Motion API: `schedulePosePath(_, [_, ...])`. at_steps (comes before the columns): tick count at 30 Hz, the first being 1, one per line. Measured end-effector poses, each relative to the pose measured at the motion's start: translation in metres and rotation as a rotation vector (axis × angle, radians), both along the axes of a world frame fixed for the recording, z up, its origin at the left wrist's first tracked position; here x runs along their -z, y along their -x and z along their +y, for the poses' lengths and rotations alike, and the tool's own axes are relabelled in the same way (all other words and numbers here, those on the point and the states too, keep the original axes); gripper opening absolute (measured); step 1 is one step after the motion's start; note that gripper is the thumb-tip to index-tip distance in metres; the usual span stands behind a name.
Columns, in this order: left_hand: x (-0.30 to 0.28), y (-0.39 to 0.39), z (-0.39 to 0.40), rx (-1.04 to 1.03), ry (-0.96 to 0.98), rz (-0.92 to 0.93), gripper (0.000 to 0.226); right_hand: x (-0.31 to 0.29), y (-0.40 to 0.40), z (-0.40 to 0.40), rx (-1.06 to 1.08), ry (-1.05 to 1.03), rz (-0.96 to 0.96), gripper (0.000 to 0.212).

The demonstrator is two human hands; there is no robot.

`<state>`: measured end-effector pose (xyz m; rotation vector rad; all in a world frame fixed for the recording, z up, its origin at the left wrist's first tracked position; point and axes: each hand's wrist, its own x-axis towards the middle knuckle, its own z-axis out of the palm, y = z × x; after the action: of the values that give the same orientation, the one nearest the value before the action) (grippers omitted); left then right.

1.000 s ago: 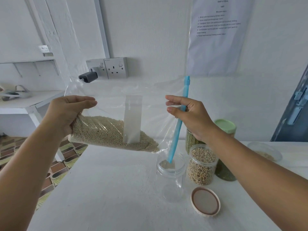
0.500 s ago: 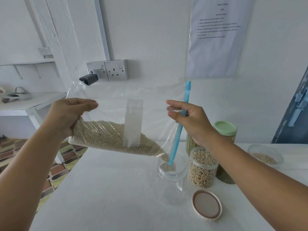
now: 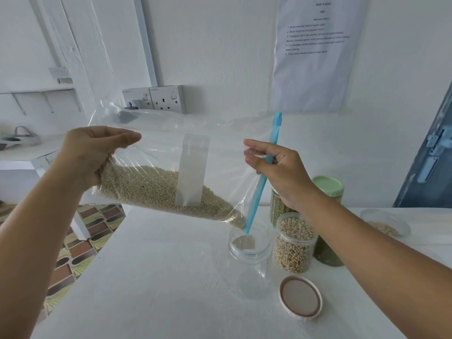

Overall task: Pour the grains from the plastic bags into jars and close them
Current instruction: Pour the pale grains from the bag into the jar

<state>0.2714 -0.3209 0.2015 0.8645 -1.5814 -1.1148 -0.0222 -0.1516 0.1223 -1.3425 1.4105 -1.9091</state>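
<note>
Worktop carries the empty jar. Above it hangs the tilted plastic bag of grains: left hand grips its bottom corner, right hand pinches the blue zip edge. Should the floppy mouth drift off the rim, grains will likely spill.

Printed sheet on wall: numbered list, items 1–5; wording too blurred to read.

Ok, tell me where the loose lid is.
The lid lies inner side up on the table, lower right in the head view, just right of the empty jar, in front of the bean jar.
</note>
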Motion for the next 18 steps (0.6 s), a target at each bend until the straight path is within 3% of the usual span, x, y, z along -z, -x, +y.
schedulePosePath(18, [-0.0022, 0.0017, -0.0067, -0.034, -0.034, -0.070, 0.014, 0.0084, -0.0045, 0.0047, -0.017, -0.015, -0.070, 0.029])
